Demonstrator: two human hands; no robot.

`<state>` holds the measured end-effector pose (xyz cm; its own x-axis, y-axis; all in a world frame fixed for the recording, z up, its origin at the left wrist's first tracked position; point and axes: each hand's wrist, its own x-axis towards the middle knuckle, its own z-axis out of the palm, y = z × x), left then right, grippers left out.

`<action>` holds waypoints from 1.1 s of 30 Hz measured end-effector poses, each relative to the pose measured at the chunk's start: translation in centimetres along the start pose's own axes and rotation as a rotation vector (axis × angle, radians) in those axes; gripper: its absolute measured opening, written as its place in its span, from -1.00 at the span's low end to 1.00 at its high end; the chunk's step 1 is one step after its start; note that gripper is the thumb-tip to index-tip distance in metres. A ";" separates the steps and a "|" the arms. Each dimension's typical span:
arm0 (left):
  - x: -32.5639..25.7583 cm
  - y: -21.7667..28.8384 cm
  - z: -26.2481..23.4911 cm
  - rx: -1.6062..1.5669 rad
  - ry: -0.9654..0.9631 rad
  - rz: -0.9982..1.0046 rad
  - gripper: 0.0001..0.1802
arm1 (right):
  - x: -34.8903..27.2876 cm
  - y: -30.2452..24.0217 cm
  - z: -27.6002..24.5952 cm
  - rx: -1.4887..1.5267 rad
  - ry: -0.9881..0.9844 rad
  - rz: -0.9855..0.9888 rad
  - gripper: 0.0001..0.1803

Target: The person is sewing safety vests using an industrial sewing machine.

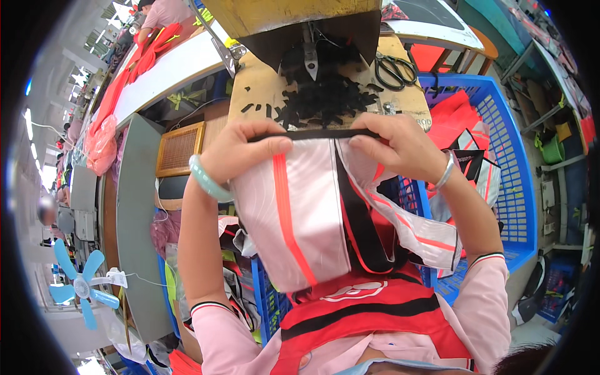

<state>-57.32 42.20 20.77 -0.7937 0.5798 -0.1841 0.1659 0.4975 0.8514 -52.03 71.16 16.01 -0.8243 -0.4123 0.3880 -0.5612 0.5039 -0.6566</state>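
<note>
A silvery-white fabric piece (312, 200) with neon coral stripes and black trim hangs in front of me, its black-bound top edge level. My left hand (253, 145), below which a pale green bangle (210, 181) circles the wrist, pinches the left end of that edge between thumb and fingers. At the right end, my right hand (400, 147) grips the same black edge. A narrower striped flap of the piece droops to the right. Just beyond my hands is a machine (310, 59) with a pointed metal part, above a heap of small black scraps (328, 97).
Black-handled scissors (395, 72) lie on the wooden work surface (256, 78). A blue plastic crate (525, 187) with coral and silver pieces stands at right. On the left are a woven-panel wooden frame (180, 150), a grey panel (134, 219) and a blue fan (82, 286). Another person (167, 15) works far left.
</note>
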 end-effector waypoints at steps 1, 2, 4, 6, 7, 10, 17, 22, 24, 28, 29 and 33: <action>0.9 -0.3 -0.3 -0.019 -0.009 -0.021 -0.68 | 0.6 0.5 0.1 0.028 -0.008 0.048 -0.77; 1.7 -0.6 -0.5 -0.020 -0.005 -0.049 -0.67 | 1.3 1.0 0.3 0.057 -0.017 0.097 -0.76; 3.0 -1.4 -1.1 -0.010 0.013 -0.092 -0.67 | 2.7 2.3 0.2 0.082 -0.046 0.158 -0.71; 4.4 -2.0 -1.8 -0.005 0.016 -0.095 -0.67 | 4.0 3.5 0.2 -0.015 -0.058 0.140 -0.70; 5.2 -2.3 -2.1 -0.009 0.015 -0.086 -0.67 | 4.5 3.9 0.3 -0.064 -0.065 0.131 -0.70; 7.2 -3.2 -3.1 0.021 -0.006 -0.122 -0.66 | 5.8 4.9 0.5 -0.163 -0.053 0.104 -0.71; 10.5 -5.0 -4.7 0.053 -0.031 -0.124 -0.63 | 7.7 7.1 0.7 -0.132 -0.114 0.197 -0.64; 11.2 -5.4 -5.0 0.048 -0.014 -0.125 -0.69 | 8.4 8.1 1.4 -0.079 -0.096 0.194 -0.62; 11.2 -5.2 -5.2 0.009 -0.022 -0.112 -0.78 | 8.6 8.2 1.4 -0.060 -0.067 0.156 -0.64; 11.1 -4.9 -5.5 0.033 -0.016 -0.080 -0.72 | 8.8 8.1 0.7 -0.087 -0.069 0.160 -0.64; 11.1 -4.9 -5.5 0.027 -0.007 -0.093 -0.72 | 8.8 8.1 0.6 -0.080 -0.064 0.127 -0.63; 11.6 -5.4 -5.9 0.015 0.008 -0.080 -0.73 | 9.4 8.2 0.1 -0.089 -0.086 0.141 -0.62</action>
<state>-70.83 42.46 16.94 -0.8097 0.5322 -0.2474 0.1104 0.5521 0.8265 -64.36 71.29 14.21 -0.8877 -0.3946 0.2372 -0.4485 0.6249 -0.6390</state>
